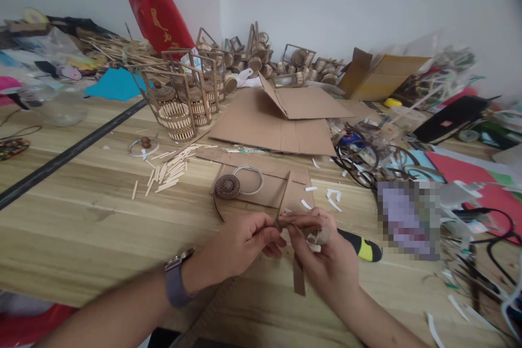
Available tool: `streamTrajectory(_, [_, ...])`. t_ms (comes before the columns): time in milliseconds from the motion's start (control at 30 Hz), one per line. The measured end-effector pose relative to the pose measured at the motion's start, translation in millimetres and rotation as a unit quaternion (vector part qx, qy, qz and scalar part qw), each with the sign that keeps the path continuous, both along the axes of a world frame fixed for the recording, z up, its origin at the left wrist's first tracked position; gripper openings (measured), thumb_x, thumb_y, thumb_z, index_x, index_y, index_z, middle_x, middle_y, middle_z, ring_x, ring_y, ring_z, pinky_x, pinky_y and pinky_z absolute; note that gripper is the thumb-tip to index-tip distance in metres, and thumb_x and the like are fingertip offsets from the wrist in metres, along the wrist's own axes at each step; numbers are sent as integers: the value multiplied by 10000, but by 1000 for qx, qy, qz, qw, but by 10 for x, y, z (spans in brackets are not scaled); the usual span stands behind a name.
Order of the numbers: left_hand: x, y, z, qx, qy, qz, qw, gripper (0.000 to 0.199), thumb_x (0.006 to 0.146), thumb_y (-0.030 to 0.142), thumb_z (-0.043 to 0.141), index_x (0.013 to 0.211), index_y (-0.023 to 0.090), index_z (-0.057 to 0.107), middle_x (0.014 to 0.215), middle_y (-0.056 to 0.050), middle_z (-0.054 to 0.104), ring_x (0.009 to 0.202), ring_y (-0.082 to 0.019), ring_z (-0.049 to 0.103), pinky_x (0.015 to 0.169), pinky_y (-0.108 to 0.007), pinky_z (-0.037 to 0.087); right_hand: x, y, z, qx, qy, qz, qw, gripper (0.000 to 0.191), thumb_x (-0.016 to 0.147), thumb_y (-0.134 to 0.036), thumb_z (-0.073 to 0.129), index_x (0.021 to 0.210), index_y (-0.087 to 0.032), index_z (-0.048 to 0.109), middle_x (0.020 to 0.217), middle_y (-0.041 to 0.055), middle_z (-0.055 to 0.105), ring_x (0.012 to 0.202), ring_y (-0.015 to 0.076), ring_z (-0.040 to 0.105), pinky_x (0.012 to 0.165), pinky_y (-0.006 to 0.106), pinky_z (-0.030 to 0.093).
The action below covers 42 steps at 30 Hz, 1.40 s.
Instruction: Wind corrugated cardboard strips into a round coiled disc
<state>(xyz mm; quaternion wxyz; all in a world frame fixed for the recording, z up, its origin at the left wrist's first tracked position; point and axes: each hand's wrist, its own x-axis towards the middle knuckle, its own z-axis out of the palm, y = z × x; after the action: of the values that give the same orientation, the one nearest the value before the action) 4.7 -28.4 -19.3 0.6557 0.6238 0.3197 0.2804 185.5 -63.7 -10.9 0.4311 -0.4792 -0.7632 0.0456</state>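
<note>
My left hand (pixel 240 244), with a watch (pixel 178 277) on its wrist, has its thumb and fingers pinched together at the middle of the table. My right hand (pixel 326 250) meets it, its fingers closed on a thin brown strip (pixel 299 277) whose lower end hangs below. What the left fingertips pinch is too small to name. Behind the hands lie a coiled brown strip (pixel 227 187), a pale ring (pixel 249 180) and a narrow cardboard piece (pixel 289 196). A black and yellow handle (pixel 367 249) shows beside my right hand.
Small slatted baskets (pixel 177 119) stand at the back left, near loose wooden sticks (pixel 173 168). Cardboard sheets (pixel 273 125) lie beyond the work spot. Tangled cords (pixel 359 155), paper and a black box (pixel 451 118) crowd the right. A long dark strip (pixel 73 152) crosses the left.
</note>
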Motion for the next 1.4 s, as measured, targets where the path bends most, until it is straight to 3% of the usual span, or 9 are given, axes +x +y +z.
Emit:
streamTrajectory(267, [-7,8,9,28,-18,-6,999,370,955,469,496,876,134,632,817,-67,698,749,-165,690,677,-253,545,-19,-29,4,-24,56,-3,998,77,896,-184,572,871,-256,563,867,11,756,824,192,705,745,331,526])
streamTrajectory(433, [3,35,27,30,-1,36,999,327,938,440,528,876,141,644,775,-40,690,688,-136,651,632,-223,509,149,70,118,-63,12,79,995,153,880,-298,614,1025,-250,628,1010,60,753,964,236,704,818,364,540])
streamTrajectory(533, [6,74,21,-8,-8,102,995,345,910,482,551,864,146,612,749,-26,680,566,-107,602,532,-206,469,415,204,199,-113,5,-11,994,340,977,-349,374,1165,-222,628,1149,90,719,1016,248,685,823,378,543])
streamTrajectory(600, [6,102,15,-49,-25,137,989,360,885,516,569,857,157,579,714,-10,669,504,-99,576,484,-206,454,595,282,211,-157,-50,-80,983,337,973,-366,379,1077,-214,661,1069,91,738,948,257,698,794,390,537])
streamTrajectory(733, [7,136,6,-73,-21,178,981,387,856,559,566,819,174,537,549,32,603,405,-95,510,400,-188,388,778,339,106,-232,-258,-48,937,241,796,-368,681,987,-222,680,935,84,733,843,273,694,709,367,514])
streamTrajectory(833, [14,141,4,-58,-11,176,983,429,852,593,535,852,165,557,492,39,578,360,-87,453,367,-181,324,771,329,-4,-239,-320,-61,915,282,724,-251,735,994,-222,661,888,65,697,798,256,683,664,324,488])
streamTrajectory(1000, [23,129,35,-48,-15,174,983,434,863,553,531,989,141,580,558,20,618,416,-92,473,408,-187,358,761,319,-27,-232,-252,-59,938,183,799,-242,633,978,-214,608,878,45,671,731,213,669,618,287,468])
streamTrajectory(1200, [8,101,4,0,25,164,986,346,926,476,469,1001,153,567,617,14,637,429,-87,465,425,-187,348,700,217,241,-234,-104,48,966,158,890,-275,496,1033,-218,535,880,41,686,747,188,665,663,289,527])
streamTrajectory(1400, [12,66,-7,90,91,155,980,264,958,410,449,936,177,571,647,12,655,471,-110,512,477,-216,368,380,49,338,-277,-73,131,949,260,929,-290,510,1181,-225,515,1003,72,721,887,205,708,718,292,570])
